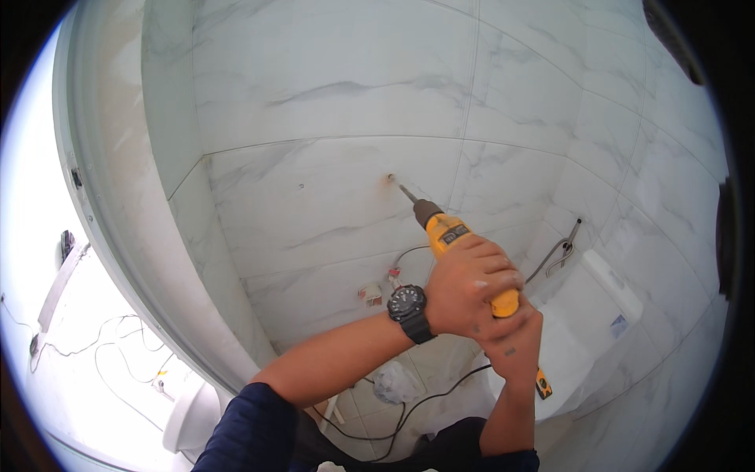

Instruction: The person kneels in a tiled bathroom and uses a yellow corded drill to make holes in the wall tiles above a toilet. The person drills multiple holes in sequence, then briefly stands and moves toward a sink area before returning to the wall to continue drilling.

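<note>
A yellow power drill with a dark chuck points up and left at the marble-patterned tiled wall. Its drill bit reaches to a small drilled hole ringed with reddish dust; I cannot tell whether the tip is inside. My left hand, below a black wristwatch, is closed over the top of the drill body. My right hand wraps round it lower at the back, where the handle is mostly hidden. A second small mark shows on the wall to the left.
A white toilet with plastic film stands at the right, near a hose. A black cable loops over the floor by a clear plastic bag. Below the hole are pipe fittings. A door frame borders the left.
</note>
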A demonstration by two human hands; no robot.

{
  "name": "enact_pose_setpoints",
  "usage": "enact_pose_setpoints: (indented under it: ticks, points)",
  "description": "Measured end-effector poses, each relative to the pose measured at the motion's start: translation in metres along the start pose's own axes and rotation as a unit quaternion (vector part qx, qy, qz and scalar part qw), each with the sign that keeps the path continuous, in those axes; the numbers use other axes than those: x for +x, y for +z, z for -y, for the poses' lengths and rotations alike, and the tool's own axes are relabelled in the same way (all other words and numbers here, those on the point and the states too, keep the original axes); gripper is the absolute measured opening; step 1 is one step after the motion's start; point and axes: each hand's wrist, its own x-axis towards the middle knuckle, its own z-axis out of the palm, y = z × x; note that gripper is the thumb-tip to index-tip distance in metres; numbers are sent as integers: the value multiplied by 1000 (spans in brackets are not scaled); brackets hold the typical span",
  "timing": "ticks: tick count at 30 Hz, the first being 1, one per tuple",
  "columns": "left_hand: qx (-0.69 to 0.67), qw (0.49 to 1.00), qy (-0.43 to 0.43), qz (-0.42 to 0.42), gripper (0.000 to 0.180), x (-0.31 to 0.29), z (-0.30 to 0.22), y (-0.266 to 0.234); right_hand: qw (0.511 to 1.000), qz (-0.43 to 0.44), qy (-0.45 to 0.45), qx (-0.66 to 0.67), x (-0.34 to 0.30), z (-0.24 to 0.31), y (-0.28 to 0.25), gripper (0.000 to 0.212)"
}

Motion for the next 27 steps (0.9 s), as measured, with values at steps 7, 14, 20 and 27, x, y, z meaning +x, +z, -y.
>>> enact_pose_setpoints:
  ticks: [7,14,20,27]
  points:
    - [-23,1000,1,5,24,-3,-37,7,999,0,-26,-28,-34,1,-21,37]
    - [17,999,-20,45,32,-25,-60,-48,995,74,-64,19,-58,25,7,52]
    - [64,998,-4,4,31,-38,-64,-109,979,180,-61,75,-50,55,42,55]
    - [81,997,5,9,31,-42,-57,-129,981,160,-69,82,-46,65,65,56]
